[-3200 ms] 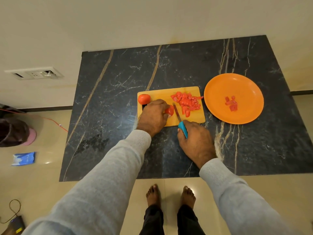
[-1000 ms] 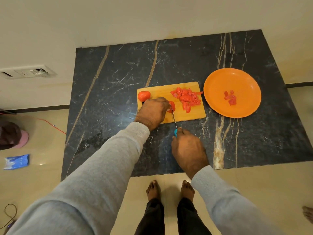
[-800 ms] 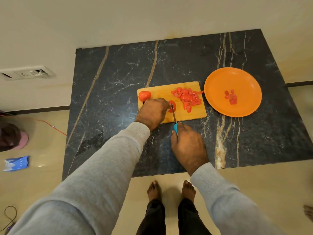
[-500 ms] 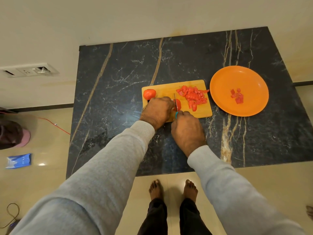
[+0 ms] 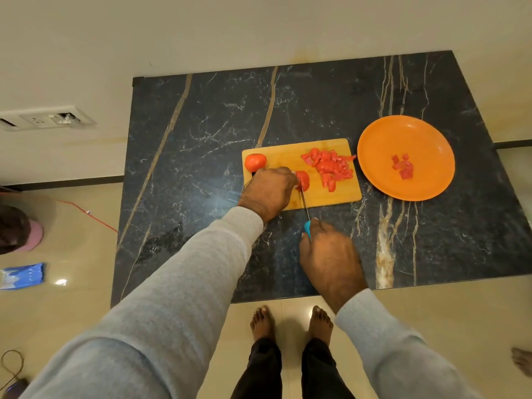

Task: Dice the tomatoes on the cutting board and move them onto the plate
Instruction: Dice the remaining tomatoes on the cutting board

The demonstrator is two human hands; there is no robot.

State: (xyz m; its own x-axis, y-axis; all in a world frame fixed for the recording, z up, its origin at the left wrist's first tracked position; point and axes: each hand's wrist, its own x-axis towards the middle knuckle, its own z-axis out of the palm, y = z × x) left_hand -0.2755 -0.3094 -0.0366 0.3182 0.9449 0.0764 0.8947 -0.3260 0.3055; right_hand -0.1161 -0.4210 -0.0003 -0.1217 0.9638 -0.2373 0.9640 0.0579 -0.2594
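Observation:
A wooden cutting board [image 5: 342,194] lies on the dark marble table. A whole tomato [image 5: 255,162] sits at its far left corner. My left hand [image 5: 267,191] holds a tomato piece [image 5: 303,180] down on the board. My right hand [image 5: 328,257] grips the blue handle of a knife [image 5: 305,208], whose thin blade runs along the left side of that piece. A heap of diced tomato [image 5: 329,167] covers the board's right part. The orange plate [image 5: 374,156] stands right of the board with several dice [image 5: 403,167] on it.
The black marble table [image 5: 201,133] ends just in front of my bare feet [image 5: 290,322]. A wall socket [image 5: 43,120] is at the left. On the floor lie a blue packet [image 5: 21,275] and a red cable [image 5: 86,211]. Another person's foot [image 5: 522,359] shows at the right edge.
My right hand has drawn back toward me with the knife, sliding the blade through the tomato piece. My left hand stays on the piece.

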